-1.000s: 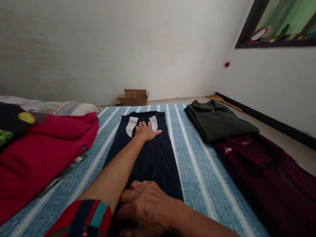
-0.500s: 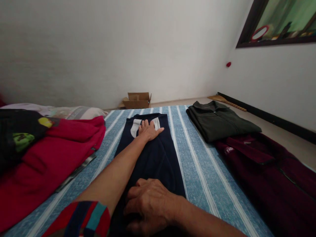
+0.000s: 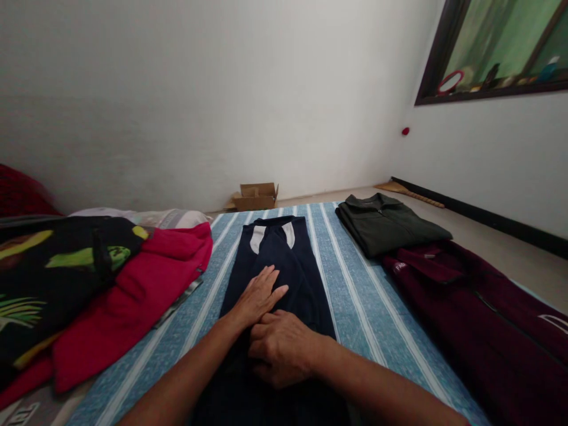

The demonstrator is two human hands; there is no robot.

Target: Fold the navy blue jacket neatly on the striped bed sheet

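Observation:
A navy top [image 3: 284, 254] with white shoulder patches lies lengthwise in front of me, its sides folded in and its collar end farthest away. My left hand [image 3: 260, 296] rests flat on the middle of it, fingers stretched out and thumb apart. Just nearer and to the right, my right hand [image 3: 286, 349] is closed, its fingers curled down into the dark cloth; the fingertips are hidden. The two hands almost touch. The near end of the top is dark and partly covered by my forearms.
The top lies on a blue-and-white striped sheet [image 3: 355, 296]. At right, a folded dark green jacket [image 3: 390, 222] overlaps a maroon jacket [image 3: 457, 319]. Pink clothing [image 3: 146, 296] and a black patterned garment [image 3: 66, 266] are heaped at left. A cardboard box [image 3: 255, 197] stands beyond, by the wall.
My left hand has slid back from the collar end to the middle of the top. My right hand, still curled, is slightly farther forward. The view has shifted a little.

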